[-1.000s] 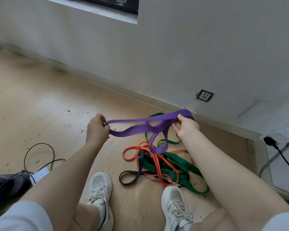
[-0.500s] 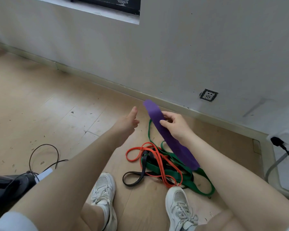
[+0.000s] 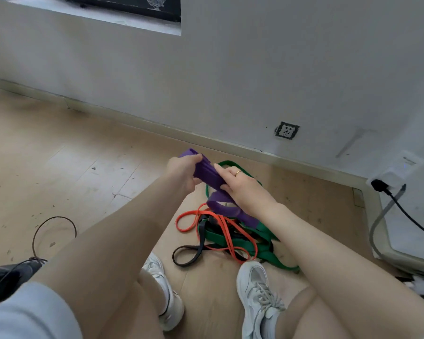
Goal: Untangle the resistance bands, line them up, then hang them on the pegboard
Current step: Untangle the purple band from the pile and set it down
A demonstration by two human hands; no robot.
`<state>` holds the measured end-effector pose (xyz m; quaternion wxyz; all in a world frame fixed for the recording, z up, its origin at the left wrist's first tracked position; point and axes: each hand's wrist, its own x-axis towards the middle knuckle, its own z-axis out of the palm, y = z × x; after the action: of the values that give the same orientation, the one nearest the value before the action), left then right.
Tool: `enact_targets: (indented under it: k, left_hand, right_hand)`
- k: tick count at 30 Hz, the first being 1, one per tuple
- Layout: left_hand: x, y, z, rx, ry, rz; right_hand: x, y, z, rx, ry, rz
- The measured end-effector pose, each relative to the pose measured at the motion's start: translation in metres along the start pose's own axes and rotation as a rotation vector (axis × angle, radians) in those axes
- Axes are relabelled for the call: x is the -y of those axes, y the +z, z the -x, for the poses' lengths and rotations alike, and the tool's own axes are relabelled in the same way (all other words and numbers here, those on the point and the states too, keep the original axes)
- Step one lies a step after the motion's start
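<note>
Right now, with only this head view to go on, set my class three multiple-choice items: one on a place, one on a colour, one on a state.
1. Where does the wall socket sit?
A. on the wall just above the skirting, right of the hands
B. in the floor between the shoes
C. on the window ledge

2. What colour is the band held in both hands?
A. orange
B. purple
C. black

3. How do the bands on the floor lie?
A. hung up
B. lined up side by side
C. crossed over one another in a heap

Answers:
1 A, it is set low in the wall.
2 B, the left hand and right hand each have a grip on the purple band.
3 C, the orange band, green band and black band overlap.
</note>
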<state>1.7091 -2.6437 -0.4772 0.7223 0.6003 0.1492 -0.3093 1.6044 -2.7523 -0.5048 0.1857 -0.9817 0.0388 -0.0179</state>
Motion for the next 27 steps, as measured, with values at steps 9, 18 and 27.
enact_targets:
  k: [9,18,27]
  left_hand:
    - [-0.019,0.048,0.019,0.174,0.117,0.281]
    - [-0.019,0.104,-0.053,0.013,0.08,0.208]
    - [0.042,0.163,-0.223,-0.086,-0.068,0.123]
  right_hand:
    - [-0.022,-0.026,0.023,-0.053,0.255,-0.32]
    - [-0.118,-0.024,0.005,-0.025,0.287,-0.018]
    - [-0.255,0.015,-0.079,0.22,0.334,0.183]
